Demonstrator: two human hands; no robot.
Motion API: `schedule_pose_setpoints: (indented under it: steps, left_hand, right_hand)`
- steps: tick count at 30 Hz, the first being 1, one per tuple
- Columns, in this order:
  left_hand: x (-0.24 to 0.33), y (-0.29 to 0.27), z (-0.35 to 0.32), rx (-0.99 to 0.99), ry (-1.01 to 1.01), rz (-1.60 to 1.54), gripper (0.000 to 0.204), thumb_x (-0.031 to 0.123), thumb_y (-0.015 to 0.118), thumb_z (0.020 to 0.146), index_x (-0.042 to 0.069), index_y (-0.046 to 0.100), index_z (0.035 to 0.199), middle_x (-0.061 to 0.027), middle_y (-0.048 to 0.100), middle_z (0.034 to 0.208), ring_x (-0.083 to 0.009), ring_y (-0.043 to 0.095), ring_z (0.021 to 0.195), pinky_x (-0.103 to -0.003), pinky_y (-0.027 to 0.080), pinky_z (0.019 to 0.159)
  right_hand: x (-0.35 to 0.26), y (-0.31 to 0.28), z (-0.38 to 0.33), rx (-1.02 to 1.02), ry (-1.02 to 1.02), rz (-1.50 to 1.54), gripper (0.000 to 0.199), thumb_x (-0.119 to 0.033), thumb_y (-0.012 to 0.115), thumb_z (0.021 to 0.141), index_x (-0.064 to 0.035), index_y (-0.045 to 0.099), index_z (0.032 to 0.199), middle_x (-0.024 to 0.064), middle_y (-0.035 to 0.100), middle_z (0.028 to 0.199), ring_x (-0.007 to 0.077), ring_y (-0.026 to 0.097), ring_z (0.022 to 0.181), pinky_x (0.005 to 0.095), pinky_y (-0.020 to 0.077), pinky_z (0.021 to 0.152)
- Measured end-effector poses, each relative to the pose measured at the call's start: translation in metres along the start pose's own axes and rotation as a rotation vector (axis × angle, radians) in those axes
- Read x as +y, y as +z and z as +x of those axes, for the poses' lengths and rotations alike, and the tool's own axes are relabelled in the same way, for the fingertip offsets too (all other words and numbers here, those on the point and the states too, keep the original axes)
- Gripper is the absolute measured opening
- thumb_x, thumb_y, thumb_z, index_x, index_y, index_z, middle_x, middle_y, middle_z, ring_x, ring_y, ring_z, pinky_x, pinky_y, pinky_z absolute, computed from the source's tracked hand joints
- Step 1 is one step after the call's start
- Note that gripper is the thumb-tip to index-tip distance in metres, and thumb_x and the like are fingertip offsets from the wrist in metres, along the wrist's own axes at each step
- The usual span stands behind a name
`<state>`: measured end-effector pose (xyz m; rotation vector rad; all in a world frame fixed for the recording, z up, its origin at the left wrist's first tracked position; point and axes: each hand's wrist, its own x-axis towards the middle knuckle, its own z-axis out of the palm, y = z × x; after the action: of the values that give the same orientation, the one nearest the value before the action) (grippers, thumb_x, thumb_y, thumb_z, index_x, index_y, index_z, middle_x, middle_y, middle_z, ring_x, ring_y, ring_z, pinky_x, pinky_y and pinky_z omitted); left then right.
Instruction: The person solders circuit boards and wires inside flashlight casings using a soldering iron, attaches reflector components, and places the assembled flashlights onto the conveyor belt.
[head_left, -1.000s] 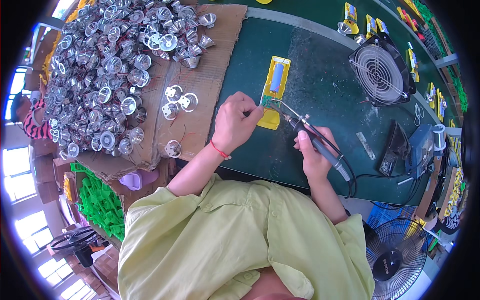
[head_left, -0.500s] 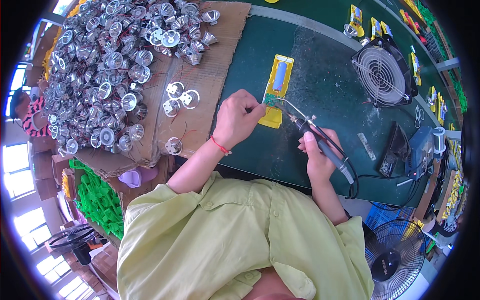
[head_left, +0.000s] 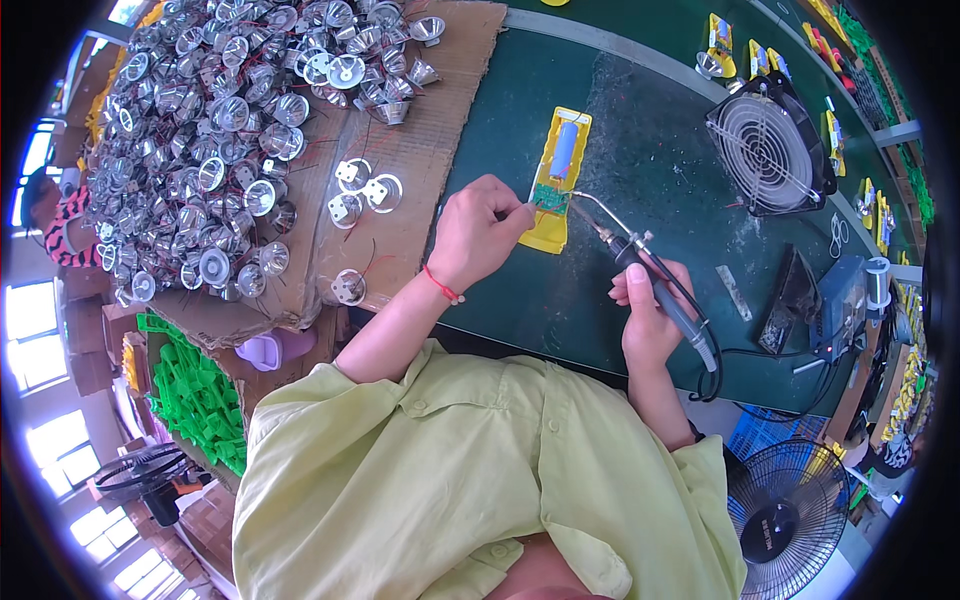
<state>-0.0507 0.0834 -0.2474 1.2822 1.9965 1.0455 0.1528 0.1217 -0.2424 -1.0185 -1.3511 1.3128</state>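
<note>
A yellow plastic casing [head_left: 546, 234] lies on the green bench, with a blue cylindrical battery [head_left: 564, 150] in its far part. Across its middle is a small green circuit board [head_left: 550, 198]. My left hand [head_left: 478, 228], a red cord at its wrist, is closed in a pinch at the board's left edge; what the fingertips grip is hidden. In my right hand [head_left: 650, 310] is a soldering iron [head_left: 655, 290] with a thin bent metal tube alongside. The iron's tip stands right of the casing, apart from the board, while the tube's end reaches close to the board's right edge.
Lamp reflectors with wires [head_left: 215, 160] are heaped on cardboard [head_left: 400, 180] at the left, several lying apart. A square metal-grilled fan [head_left: 765, 150] stands at the far right. Nearer are a blue soldering station [head_left: 840, 300] and a flat metal strip [head_left: 733, 292]. The iron's cable trails right.
My right hand has drawn the soldering iron slightly to the right, so its tube and tip sit farther from the board's middle. My left hand has barely shifted.
</note>
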Motion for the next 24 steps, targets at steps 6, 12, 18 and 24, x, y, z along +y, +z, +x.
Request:
schedule_pose_setpoints:
  steps: [6, 12, 18, 24]
  left_hand:
    - [0.001, 0.0, 0.002, -0.019, -0.004, 0.003, 0.018, 0.018, 0.061, 0.079, 0.002, 0.067, 0.074, -0.0088, 0.058, 0.076, -0.0172, 0.055, 0.067, -0.027, 0.042, 0.059]
    - [0.005, -0.003, 0.002, -0.066, -0.009, 0.011, 0.018, 0.019, 0.063, 0.079, 0.001, 0.067, 0.076, -0.0089, 0.057, 0.078, -0.0172, 0.054, 0.066, -0.028, 0.042, 0.06]
    - [0.006, -0.001, -0.001, -0.05, 0.052, 0.055, 0.02, 0.019, 0.065, 0.079, 0.0, 0.066, 0.077, -0.009, 0.056, 0.078, -0.0178, 0.053, 0.064, -0.028, 0.043, 0.059]
    - [0.007, 0.005, -0.005, 0.014, 0.066, 0.092, 0.019, 0.018, 0.066, 0.078, 0.0, 0.064, 0.074, -0.0085, 0.056, 0.078, -0.0184, 0.053, 0.063, -0.029, 0.042, 0.056]
  right_hand:
    - [0.001, -0.004, -0.002, -0.064, 0.032, 0.059, 0.018, -0.003, 0.063, 0.081, 0.0056, 0.053, 0.094, 0.0126, 0.061, 0.073, 0.0127, 0.06, 0.06, 0.0239, 0.0515, 0.055]
    - [0.002, -0.004, -0.003, -0.073, 0.039, 0.037, 0.019, -0.004, 0.063, 0.081, 0.0059, 0.053, 0.094, 0.0127, 0.061, 0.074, 0.0129, 0.06, 0.061, 0.0238, 0.0517, 0.055]
    - [0.002, -0.004, -0.005, -0.069, 0.044, 0.028, 0.019, -0.004, 0.064, 0.081, 0.0056, 0.054, 0.094, 0.0125, 0.061, 0.074, 0.0127, 0.06, 0.06, 0.0236, 0.0515, 0.055]
    - [0.01, -0.007, -0.007, -0.109, 0.003, -0.023, 0.018, -0.004, 0.064, 0.081, 0.0053, 0.054, 0.093, 0.0122, 0.062, 0.073, 0.0126, 0.06, 0.06, 0.0232, 0.051, 0.054]
